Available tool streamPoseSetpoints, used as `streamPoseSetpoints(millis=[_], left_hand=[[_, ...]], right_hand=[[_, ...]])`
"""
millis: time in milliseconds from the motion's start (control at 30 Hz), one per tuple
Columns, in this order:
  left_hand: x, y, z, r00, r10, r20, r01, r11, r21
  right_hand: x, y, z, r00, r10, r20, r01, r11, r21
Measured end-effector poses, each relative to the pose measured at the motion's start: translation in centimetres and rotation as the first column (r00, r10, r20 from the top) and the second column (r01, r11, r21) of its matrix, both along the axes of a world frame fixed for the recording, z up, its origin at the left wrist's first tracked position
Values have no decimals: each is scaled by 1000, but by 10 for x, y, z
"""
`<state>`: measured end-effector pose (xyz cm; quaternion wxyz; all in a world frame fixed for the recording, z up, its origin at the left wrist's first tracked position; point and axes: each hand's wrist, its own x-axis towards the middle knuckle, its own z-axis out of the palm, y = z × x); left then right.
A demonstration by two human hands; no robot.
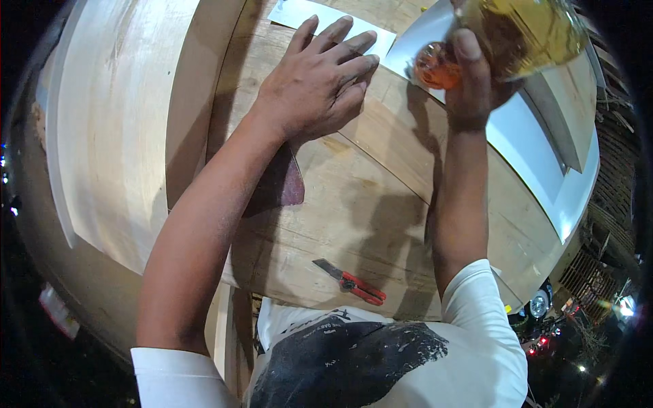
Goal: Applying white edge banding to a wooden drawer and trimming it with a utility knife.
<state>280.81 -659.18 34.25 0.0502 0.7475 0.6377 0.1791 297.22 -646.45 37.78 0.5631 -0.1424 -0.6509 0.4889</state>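
Observation:
My left hand (320, 85) lies with its fingers spread on a white strip (292, 12) at the far side of the wooden table. My right hand (476, 85) is wrapped round a clear bottle (544, 34) of yellow liquid. The bottle is tilted, its orange end (439, 66) pointing left over a glossy white sheet (520, 136). Partly hidden under my left wrist is a dark reddish flat piece (289, 180). Close to my body, a cutter knife (350, 282) with a red handle lies on the wood, its blade out.
A tall pale wooden panel (115, 122) stands along the left. On the right, a curved wooden piece (568, 109) rests on the white sheet. The wooden tabletop (320, 238) has visible seams. Past its right edge, parked vehicles and lights (541, 306) show in the dark.

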Motion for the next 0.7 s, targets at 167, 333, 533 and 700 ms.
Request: streamPoseSetpoints(millis=[167,333,533,700], left_hand=[[1,-2,-1,1000,15,-8,-15,1000,-4],[2,-1,-2,1000,19,7,-19,1000,0],[0,-2,-5,1000,17,4,-17,1000,12],[2,0,0,1000,12,25,-12,1000,0]], right_hand=[[4,4,-16,965,-156,213,136,985,108],[20,1,-10,977,-194,-86,180,973,-145],[-18,0,-15,987,-133,90,124,987,106],[33,0,-10,994,-82,-74,64,972,-224]])
